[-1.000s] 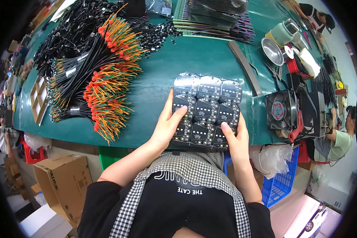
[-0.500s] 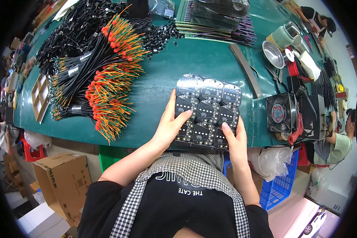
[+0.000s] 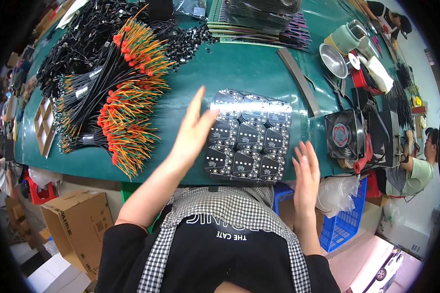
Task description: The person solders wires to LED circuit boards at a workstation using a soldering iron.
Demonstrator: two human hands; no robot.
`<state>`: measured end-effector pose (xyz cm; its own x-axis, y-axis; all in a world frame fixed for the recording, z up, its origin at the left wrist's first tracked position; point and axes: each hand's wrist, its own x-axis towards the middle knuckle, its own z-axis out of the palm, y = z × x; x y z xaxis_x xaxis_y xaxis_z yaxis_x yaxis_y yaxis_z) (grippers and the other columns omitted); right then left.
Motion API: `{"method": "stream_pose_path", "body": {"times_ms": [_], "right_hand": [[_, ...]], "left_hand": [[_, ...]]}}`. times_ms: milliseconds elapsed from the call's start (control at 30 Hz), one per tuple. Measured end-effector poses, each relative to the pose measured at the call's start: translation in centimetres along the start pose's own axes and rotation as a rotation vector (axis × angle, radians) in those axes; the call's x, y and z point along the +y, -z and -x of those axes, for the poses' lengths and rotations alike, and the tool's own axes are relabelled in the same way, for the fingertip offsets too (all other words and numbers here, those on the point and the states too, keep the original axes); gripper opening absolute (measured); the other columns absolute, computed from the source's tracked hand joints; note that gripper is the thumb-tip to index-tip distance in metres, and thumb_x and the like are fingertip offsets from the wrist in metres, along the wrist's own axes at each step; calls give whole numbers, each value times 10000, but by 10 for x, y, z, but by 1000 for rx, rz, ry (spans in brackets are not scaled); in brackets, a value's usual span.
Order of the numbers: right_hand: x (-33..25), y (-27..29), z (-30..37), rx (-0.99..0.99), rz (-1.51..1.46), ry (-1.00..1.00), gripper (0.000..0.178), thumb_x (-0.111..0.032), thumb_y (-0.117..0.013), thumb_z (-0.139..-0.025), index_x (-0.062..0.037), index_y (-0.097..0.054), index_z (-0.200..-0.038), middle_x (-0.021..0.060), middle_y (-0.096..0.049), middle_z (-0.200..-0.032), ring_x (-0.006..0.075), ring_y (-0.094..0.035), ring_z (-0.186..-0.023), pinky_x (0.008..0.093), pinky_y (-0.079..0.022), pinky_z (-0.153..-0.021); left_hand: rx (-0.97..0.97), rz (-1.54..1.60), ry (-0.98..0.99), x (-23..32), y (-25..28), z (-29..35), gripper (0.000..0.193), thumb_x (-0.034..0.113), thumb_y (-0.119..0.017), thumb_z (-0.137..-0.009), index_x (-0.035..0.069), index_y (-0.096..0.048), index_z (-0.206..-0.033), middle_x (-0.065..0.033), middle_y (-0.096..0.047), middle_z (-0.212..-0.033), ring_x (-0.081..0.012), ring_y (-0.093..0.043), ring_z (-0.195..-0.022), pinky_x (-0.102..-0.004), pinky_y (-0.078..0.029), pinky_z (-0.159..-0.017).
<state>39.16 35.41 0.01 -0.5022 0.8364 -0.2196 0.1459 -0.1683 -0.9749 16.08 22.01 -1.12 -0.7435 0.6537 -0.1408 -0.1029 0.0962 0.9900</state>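
Observation:
A black circuit board panel [image 3: 249,136], made of several joined boards in rows, lies on the green table near its front edge. It looks like the top of a small stack. My left hand [image 3: 193,129] is beside the panel's left edge, fingers stretched out and thumb toward the board. Off the right edge, my right hand [image 3: 306,171] is held up with its fingers extended. Neither hand grips anything. To the left lie bundles of black cables [image 3: 95,88] with orange and green wire ends and red tips [image 3: 124,117].
Stacked circuit board panels [image 3: 259,24] lie at the back. A grey metal bar [image 3: 300,83], a steel bowl [image 3: 333,61] and a black fan [image 3: 344,136] are on the right. A partitioned tray [image 3: 45,128] sits far left. Another person [image 3: 418,166] sits at the right.
Both hands have let go of the panel and moved apart, left hand to the left, right hand to the right. The panel now rests on the table.

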Motion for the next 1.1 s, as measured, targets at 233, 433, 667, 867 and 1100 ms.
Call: {"method": "stream_pose_path", "body": {"times_ms": [233,433,667,867,1100], "right_hand": [[-2,30,43,-303,-485,-648,580,-352,-385,-1010,125,-369,-1340,275,-462,-1354,340,-491,-1248,411,-410,-1036],[16,11,41,-387,-979,-727,413,-137,-508,-910,116,-447,-1232,287,-414,-1383,368,-377,-1335,464,-320,-1113],[25,-2,41,-205,-785,-569,496,-110,-542,-893,137,-381,-1292,295,-430,-1354,387,-421,-1289,466,-368,-1081],[3,31,-47,-303,-419,-502,506,-247,-528,-915,110,-429,-1261,267,-528,-1245,361,-546,-1146,431,-472,-967],[-32,4,-116,-331,19,-413,784,-619,-473,-893,82,-483,-1244,179,-566,-1157,256,-563,-1017,382,-447,-908]], "left_hand": [[-300,-697,-34,26,-14,-102,800,665,-290,-929,-25,-617,-1166,-210,-613,-1172,-320,-552,-1132,-358,-384,-1003],[-595,-955,33,47,-33,-108,936,774,-278,-865,-67,-659,-1024,-237,-630,-1070,-329,-576,-1098,-390,-407,-978],[-529,-1022,-1,42,-25,-112,928,766,-296,-867,-64,-662,-1066,-240,-624,-1137,-316,-569,-1122,-376,-391,-1005],[-410,-823,59,15,-5,-108,963,813,-283,-822,-38,-689,-1017,-263,-634,-1113,-373,-558,-1154,-406,-396,-1000],[-199,-883,57,22,-11,-38,913,715,-274,-896,-107,-671,-877,-342,-630,-924,-462,-603,-989,-468,-449,-898]]}}
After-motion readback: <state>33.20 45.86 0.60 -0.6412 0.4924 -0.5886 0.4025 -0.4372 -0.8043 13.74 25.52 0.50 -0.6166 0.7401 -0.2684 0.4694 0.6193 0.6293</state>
